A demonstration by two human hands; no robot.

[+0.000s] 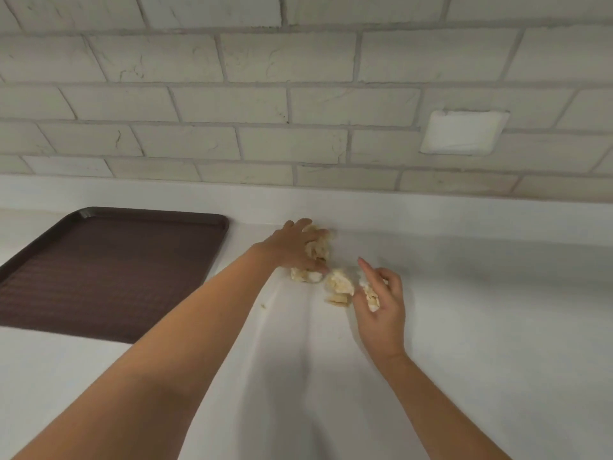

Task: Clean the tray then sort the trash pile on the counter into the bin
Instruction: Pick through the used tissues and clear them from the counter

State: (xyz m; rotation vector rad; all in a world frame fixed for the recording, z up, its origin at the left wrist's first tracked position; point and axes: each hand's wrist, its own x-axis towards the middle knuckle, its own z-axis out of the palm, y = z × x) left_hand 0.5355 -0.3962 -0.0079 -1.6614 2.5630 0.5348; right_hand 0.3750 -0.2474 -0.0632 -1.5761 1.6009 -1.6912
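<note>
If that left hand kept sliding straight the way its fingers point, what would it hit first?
The left hand lies on the trash pile; beyond it, probably the white ledge below the tiles, depth unclear.

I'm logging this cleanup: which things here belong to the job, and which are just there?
Job: tray; trash pile; left hand on it; right hand holding a scrap; counter.
Just there: wall plate; tiled wall.

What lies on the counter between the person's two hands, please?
Pale crumpled scraps of the trash pile lie between left hand and right hand; head view.
</note>
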